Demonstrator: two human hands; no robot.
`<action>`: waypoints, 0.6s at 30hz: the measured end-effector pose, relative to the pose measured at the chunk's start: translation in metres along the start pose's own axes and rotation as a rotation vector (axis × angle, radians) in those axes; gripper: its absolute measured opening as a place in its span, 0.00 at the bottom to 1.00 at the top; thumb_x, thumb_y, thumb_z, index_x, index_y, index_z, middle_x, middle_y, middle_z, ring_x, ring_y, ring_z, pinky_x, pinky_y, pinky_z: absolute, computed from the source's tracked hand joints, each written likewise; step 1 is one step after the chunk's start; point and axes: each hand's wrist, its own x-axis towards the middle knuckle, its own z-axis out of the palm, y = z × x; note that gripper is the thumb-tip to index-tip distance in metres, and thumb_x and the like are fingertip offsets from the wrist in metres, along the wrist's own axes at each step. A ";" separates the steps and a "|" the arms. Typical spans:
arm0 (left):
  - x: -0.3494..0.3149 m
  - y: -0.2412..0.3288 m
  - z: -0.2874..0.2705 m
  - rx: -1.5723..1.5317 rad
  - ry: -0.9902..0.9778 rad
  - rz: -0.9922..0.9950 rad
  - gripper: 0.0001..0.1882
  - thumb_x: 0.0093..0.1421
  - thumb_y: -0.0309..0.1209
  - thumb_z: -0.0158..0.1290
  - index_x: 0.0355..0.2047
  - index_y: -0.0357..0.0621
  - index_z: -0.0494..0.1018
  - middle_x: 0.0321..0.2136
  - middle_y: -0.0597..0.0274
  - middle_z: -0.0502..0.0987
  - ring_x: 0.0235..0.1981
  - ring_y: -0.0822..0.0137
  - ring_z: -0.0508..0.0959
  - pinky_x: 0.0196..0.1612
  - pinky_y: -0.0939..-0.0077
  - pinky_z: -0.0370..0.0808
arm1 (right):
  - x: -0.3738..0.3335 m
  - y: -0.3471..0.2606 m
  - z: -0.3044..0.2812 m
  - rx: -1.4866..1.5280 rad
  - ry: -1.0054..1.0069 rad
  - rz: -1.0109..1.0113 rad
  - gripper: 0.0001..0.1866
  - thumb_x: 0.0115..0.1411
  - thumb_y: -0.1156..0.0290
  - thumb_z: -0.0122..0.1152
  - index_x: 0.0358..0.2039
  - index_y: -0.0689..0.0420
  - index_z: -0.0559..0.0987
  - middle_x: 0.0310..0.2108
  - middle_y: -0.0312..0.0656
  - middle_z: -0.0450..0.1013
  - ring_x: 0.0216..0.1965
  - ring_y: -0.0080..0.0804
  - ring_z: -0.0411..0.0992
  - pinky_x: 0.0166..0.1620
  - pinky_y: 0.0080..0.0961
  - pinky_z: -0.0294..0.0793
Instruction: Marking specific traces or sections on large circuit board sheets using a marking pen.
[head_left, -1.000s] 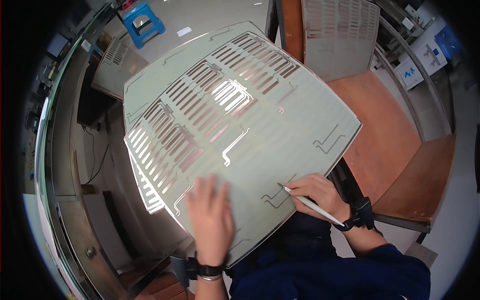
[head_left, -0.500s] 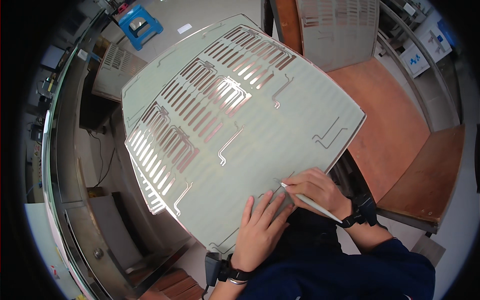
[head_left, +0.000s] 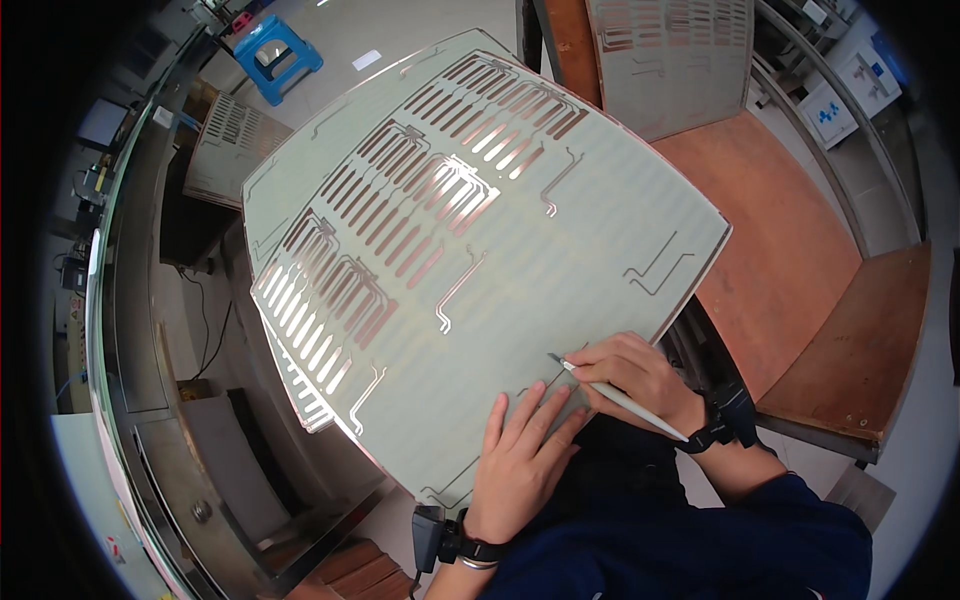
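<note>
A large pale green circuit board panel [head_left: 560, 270] with shiny copper tracks lies in front of me, its near edge by my body. My left hand [head_left: 518, 455] rests flat near that edge, fingers spread and pressing on the surface. My right hand [head_left: 640, 380] pinches a slim, white-handled craft knife [head_left: 637, 408]. Its dark, thin tip points far-left and meets the board just beyond my left fingertips, beside a thin track line. The knife's handle slants back toward my right wrist. Part of the near edge is hidden by my hands.
Another patterned panel [head_left: 675, 70] leans at the back right, above a brown board surface [head_left: 770, 260] with an upright side [head_left: 850, 350]. A further panel [head_left: 235, 150] stands at the far left. A blue stool [head_left: 277, 58] is on the floor; a metal-framed bench [head_left: 150, 400] runs along the left.
The knife has tilted slightly in my right hand, so its dark tip shows more plainly. My left hand stays in place on the board.
</note>
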 end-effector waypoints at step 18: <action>-0.023 -0.008 -0.022 0.161 -0.057 -0.023 0.31 0.48 0.21 0.60 0.54 0.59 0.77 0.59 0.61 0.71 0.64 0.52 0.67 0.67 0.42 0.57 | -0.018 0.000 -0.024 -0.001 -0.017 0.033 0.15 0.46 0.81 0.69 0.35 0.54 0.78 0.41 0.35 0.79 0.38 0.34 0.77 0.41 0.29 0.76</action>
